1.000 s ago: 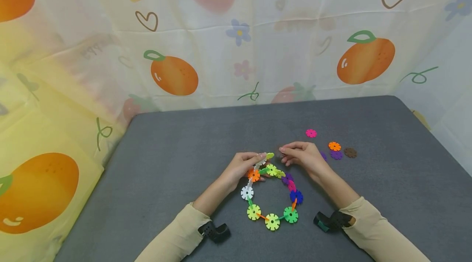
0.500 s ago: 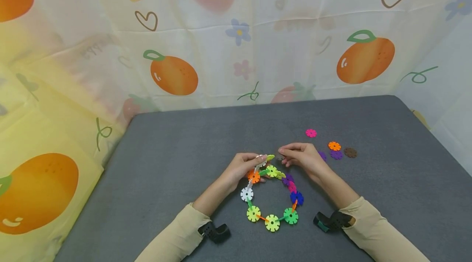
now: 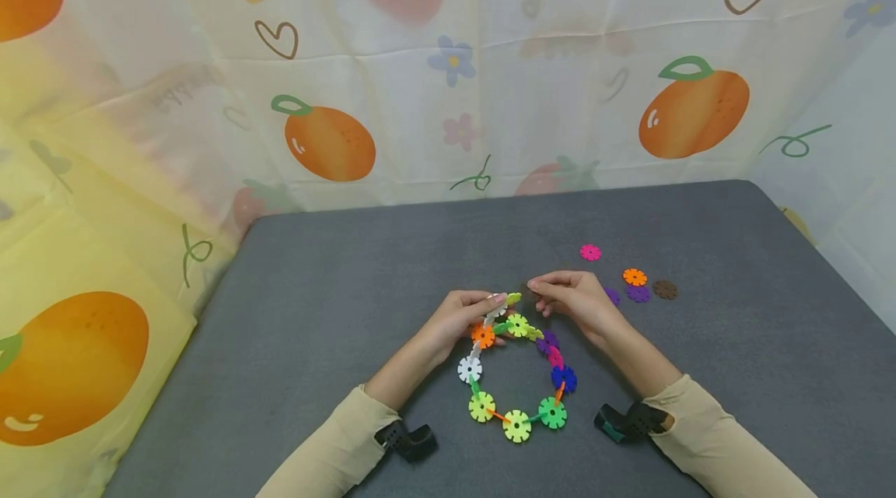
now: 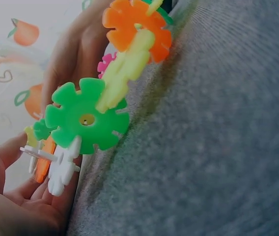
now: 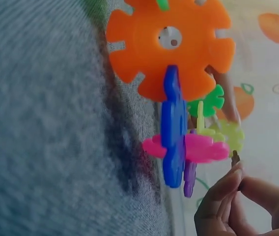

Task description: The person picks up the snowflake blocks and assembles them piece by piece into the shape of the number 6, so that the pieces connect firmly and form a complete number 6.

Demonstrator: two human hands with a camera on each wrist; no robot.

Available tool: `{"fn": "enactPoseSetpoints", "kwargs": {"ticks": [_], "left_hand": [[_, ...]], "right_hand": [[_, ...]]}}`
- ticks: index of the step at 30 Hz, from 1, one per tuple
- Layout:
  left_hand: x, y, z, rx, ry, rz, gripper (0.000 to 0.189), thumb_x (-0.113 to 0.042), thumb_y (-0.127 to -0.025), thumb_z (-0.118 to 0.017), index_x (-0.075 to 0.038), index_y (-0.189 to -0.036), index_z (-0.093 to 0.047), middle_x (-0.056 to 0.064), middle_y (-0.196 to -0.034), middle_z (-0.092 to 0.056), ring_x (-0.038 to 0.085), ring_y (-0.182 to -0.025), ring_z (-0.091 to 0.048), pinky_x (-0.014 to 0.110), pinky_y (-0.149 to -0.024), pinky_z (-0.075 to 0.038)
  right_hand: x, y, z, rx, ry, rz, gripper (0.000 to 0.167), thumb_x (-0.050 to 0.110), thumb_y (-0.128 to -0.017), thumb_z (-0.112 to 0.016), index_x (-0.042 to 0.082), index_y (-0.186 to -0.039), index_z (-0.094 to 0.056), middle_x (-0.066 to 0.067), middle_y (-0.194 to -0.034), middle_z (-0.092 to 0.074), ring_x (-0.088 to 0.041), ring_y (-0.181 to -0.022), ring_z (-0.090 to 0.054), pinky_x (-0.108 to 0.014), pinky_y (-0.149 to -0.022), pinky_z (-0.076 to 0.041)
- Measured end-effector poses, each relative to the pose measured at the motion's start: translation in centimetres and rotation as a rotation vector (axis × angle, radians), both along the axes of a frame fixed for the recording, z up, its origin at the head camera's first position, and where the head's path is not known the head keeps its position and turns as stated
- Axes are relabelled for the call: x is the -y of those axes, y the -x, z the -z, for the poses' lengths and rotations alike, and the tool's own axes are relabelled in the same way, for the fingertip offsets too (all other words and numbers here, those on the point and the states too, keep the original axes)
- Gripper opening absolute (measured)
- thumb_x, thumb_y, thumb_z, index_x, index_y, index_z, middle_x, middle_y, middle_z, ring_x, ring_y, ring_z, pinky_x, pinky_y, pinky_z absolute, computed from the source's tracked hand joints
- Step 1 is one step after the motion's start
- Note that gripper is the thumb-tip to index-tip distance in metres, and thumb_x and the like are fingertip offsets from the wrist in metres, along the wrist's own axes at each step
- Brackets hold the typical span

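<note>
A chain of slotted plastic snowflake discs, in yellow-green, orange, green, white, blue, pink and purple, curves into a loop in front of the person. At its upper left, the left hand grips the chain by a white disc, thumb on top. A yellow-green disc juts out past that thumb toward the right hand. Thumb and fingers of the right hand pinch a dark brown disc, seen nearly edge-on in the right wrist view. The brown disc is apart from the yellow-green one, a short gap between them.
Loose discs lie on the grey table beyond the right hand: a pink one, an orange one, a purple one and a brown one. Another purple disc is partly hidden by the right hand. A fruit-printed cloth hangs behind.
The brown disc has turned a little in the right fingers, and the right fingertips have shifted slightly left. The chain's lower part has sunk slightly toward the person. The left hand keeps its grip.
</note>
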State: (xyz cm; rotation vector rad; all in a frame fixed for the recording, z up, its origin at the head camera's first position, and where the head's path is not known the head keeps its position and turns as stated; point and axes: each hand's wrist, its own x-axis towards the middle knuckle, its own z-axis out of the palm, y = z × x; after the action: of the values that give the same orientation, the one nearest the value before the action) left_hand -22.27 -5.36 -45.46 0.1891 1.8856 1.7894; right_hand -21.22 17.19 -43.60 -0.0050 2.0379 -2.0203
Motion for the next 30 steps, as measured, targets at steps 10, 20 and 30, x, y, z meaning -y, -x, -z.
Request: {"fn": "enactPoseSetpoints", "kwargs": {"ticks": [10, 20, 30], "left_hand": [[-0.1, 0.0, 0.1, -0.051, 0.073, -0.055, 0.037, -0.033, -0.092, -0.068, -0.001, -0.110, -0.073, -0.005, -0.084, -0.070, 0.003, -0.067, -0.062, 0.020, -0.061, -0.052], [-0.3, 0.0, 0.1, -0.040, 0.051, -0.065, 0.039, -0.034, -0.091, -0.068, 0.001, -0.109, -0.072, -0.011, -0.063, -0.059, 0.001, -0.058, -0.051, 0.018, -0.057, -0.045], [-0.2, 0.2, 0.1, -0.057, 0.012, -0.092, 0.039, -0.031, -0.095, -0.064, -0.002, -0.120, -0.068, 0.011, -0.122, -0.067, 0.005, -0.090, -0.066, 0.022, -0.079, -0.056]], "right_hand": [[0.8, -0.3, 0.3, -0.079, -0.016, 0.049, 0.027, 0.010, -0.091, -0.068, -0.012, -0.107, -0.066, 0.000, -0.083, -0.075, -0.010, -0.063, -0.068, -0.028, -0.064, -0.060], [1.2, -0.2, 0.5, -0.112, -0.012, 0.035, 0.031, 0.013, -0.092, -0.067, -0.013, -0.109, -0.065, 0.000, -0.083, -0.074, -0.012, -0.066, -0.068, -0.030, -0.066, -0.060], [-1.0, 0.9, 0.0, -0.091, -0.073, -0.032, 0.043, 0.023, -0.099, -0.058, -0.011, -0.125, -0.058, -0.003, -0.092, -0.072, -0.013, -0.080, -0.071, -0.032, -0.074, -0.062]]}}
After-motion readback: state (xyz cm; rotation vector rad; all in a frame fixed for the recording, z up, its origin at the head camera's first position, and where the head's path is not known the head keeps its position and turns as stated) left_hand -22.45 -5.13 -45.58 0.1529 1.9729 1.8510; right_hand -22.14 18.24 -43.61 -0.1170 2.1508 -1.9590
